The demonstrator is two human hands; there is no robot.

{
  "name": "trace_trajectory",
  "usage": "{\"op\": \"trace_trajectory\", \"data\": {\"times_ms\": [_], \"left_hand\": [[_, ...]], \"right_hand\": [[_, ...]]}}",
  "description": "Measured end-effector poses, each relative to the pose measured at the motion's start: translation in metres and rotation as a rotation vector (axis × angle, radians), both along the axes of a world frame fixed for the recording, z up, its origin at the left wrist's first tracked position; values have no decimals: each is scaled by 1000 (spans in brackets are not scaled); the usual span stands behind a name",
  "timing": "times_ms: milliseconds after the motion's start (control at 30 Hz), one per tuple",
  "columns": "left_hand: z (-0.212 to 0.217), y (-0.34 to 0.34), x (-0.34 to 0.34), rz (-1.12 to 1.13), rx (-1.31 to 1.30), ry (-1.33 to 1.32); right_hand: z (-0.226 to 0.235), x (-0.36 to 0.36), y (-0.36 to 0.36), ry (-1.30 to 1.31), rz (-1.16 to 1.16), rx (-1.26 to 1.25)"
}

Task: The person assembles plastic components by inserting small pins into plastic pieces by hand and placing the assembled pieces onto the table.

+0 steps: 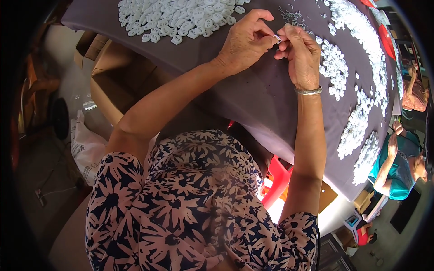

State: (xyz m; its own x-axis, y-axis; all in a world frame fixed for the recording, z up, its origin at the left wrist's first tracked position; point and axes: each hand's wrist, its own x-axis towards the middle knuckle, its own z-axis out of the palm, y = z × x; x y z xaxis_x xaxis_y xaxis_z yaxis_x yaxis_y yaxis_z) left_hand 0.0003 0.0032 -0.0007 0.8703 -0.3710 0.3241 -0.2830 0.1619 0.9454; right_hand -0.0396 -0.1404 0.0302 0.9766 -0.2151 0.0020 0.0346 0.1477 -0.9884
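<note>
Over the cloth-covered table (212, 101), my left hand (246, 43) and my right hand (300, 52) meet fingertip to fingertip. Between them is a small white plastic piece (278, 39), mostly covered by the fingers. The thumb and forefinger of each hand are pinched at it. Just beyond the right hand lies a scatter of thin grey pins (294, 18). A large heap of white plastic pieces with holes (181, 16) spreads out past my left hand. Another cluster of white pieces (333, 70) is right of my right wrist, which wears a metal bangle (308, 91).
Further piles of white pieces (357, 126) run along the table's right side. A person in a teal top (398, 167) works there, with another person (415, 92) farther off. An open cardboard box (106, 86) and a white sack (86, 144) stand at left. A red stool (276, 180) is below the table edge.
</note>
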Motion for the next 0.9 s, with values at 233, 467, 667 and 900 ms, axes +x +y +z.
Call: {"op": "trace_trajectory", "data": {"times_ms": [233,467,667,900], "left_hand": [[-1,3,5,43,-82,86],[-15,-3,15,205,-231,49],[-13,2,15,215,-205,7],[-12,0,12,204,-230,-30]], "right_hand": [[-5,4,-13,-73,-122,-176],[-11,5,-26,-113,-111,-578],[-5,10,-9,-420,205,-1016],[-6,13,-2,-458,279,-1221]]}}
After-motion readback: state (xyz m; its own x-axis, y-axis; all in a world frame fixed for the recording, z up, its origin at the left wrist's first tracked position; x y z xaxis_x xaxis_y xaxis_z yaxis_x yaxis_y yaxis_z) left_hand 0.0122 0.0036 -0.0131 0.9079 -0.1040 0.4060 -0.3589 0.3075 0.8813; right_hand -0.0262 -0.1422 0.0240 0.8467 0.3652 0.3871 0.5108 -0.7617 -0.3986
